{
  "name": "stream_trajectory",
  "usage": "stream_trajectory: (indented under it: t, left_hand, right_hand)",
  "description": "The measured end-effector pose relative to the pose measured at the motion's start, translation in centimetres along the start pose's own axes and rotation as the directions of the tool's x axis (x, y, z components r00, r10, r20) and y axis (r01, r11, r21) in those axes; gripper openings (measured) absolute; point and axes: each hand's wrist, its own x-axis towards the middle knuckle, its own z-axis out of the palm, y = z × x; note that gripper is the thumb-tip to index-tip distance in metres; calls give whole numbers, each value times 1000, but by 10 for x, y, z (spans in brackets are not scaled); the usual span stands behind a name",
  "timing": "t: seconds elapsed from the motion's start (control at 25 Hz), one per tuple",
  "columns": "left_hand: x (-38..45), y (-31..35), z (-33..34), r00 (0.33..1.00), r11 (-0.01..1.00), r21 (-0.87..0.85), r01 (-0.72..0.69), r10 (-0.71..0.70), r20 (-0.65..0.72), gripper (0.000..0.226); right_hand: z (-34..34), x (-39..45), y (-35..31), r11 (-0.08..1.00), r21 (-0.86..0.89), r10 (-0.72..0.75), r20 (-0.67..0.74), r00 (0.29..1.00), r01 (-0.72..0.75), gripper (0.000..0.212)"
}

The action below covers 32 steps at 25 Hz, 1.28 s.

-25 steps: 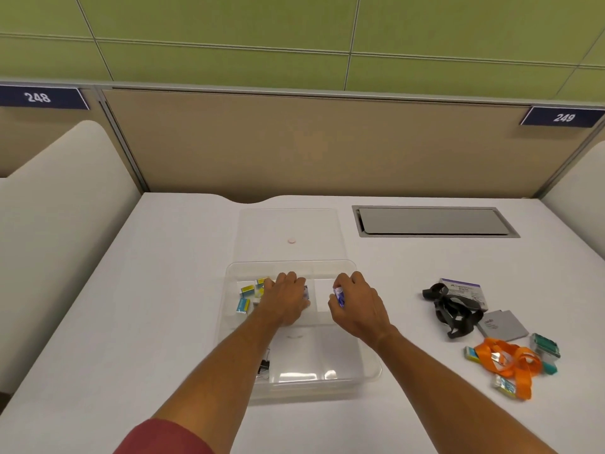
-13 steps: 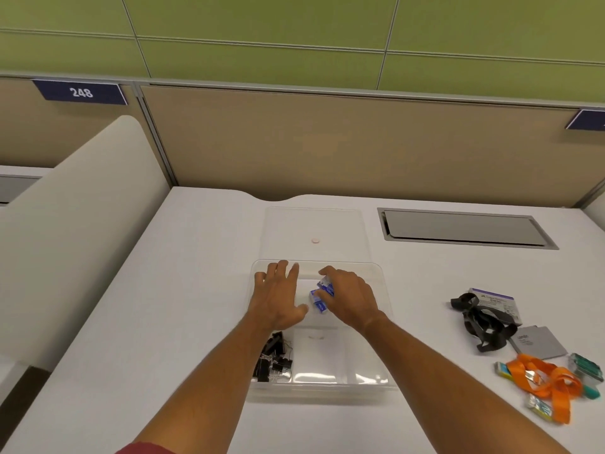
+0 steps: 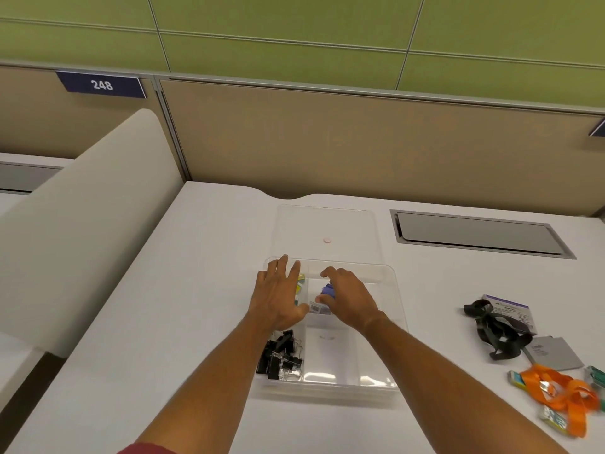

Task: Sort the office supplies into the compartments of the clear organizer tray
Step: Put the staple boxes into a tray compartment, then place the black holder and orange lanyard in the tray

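The one camera sits on my head, looking forward and down across the table [image 3: 196, 290] from close above my forearms. It faces the tan partition [image 3: 360, 142] and green wall [image 3: 294, 34] beyond, with my hands [image 3: 314, 299] near the middle of its wide frame.

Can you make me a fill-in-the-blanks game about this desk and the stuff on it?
1. The black binder clips sit in the tray's near-____ compartment.
2. The lanyard nearest the desk's right edge is ____.
3. The right hand is over small ____ boxes in the clear organizer tray.
4. The sign on the partition reads ____.

Missing words: left; orange; purple; 248
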Motion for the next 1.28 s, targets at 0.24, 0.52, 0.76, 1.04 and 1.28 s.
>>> stream_trajectory:
  t: [0.24, 0.52, 0.76, 1.04, 1.28]
  left_hand:
    - [-4, 9, -2, 1000, 997, -68, -24, 24, -5, 96]
    - [-11, 43, -5, 997, 996, -43, -81, 80, -16, 93]
    - [-19, 87, -9, 988, 987, 12, -157, 157, 3, 94]
    - [-26, 151, -2, 962, 962, 25, -272, 271, 21, 95]
    - [-26, 209, 14, 961, 962, 28, -273, 270, 66, 95]
  right_hand:
    - [-10, -15, 9, 996, -85, 19, -113, 993, -29, 64]
    - [-22, -52, 35, 960, -259, 76, -137, 988, -110, 79]
    - [-36, -97, 61, 926, -320, 152, -177, 972, -203, 82]
    - [-56, -147, 112, 895, -291, 285, -208, 936, -337, 81]
    - [-74, -171, 162, 875, -284, 358, -168, 919, -393, 82]
